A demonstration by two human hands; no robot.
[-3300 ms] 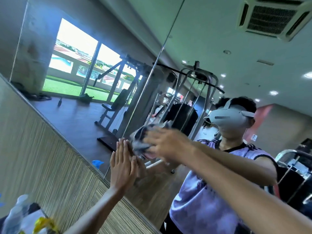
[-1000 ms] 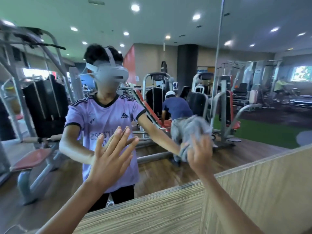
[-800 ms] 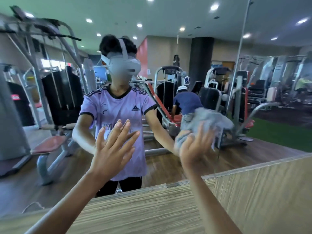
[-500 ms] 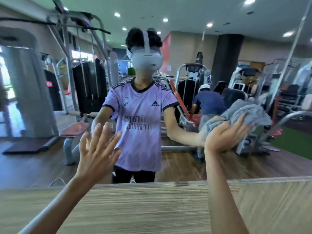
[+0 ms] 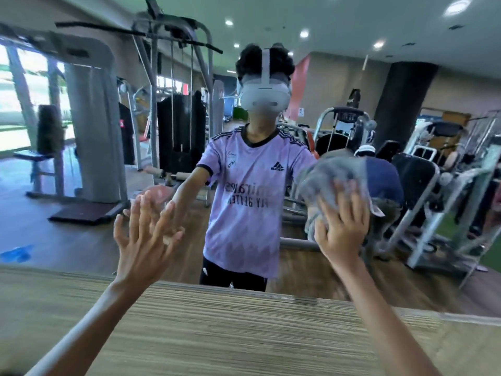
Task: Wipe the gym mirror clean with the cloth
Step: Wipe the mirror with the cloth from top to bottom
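Observation:
The gym mirror [image 5: 67, 185] fills the wall ahead and reflects me in a purple shirt and a white headset. My right hand [image 5: 342, 229] presses a bunched grey cloth [image 5: 329, 173] flat against the glass at the right, fingers stretched upward over it. The cloth bulges out above and beside my fingers. My left hand [image 5: 145, 234] lies flat on the mirror at centre left, fingers spread and holding nothing. Its reflection meets it at the fingertips.
A striped wood-grain panel [image 5: 244, 335] runs along the wall below the mirror's lower edge. The glass reflects weight machines, a dark pillar, ceiling lights and another person bent over a bench at the right. A blue object [image 5: 16, 252] shows in the reflection at far left.
My right hand has slid the cloth leftward across the glass, closer to my reflection. My left hand stays flat on the mirror. My view has swung towards the left.

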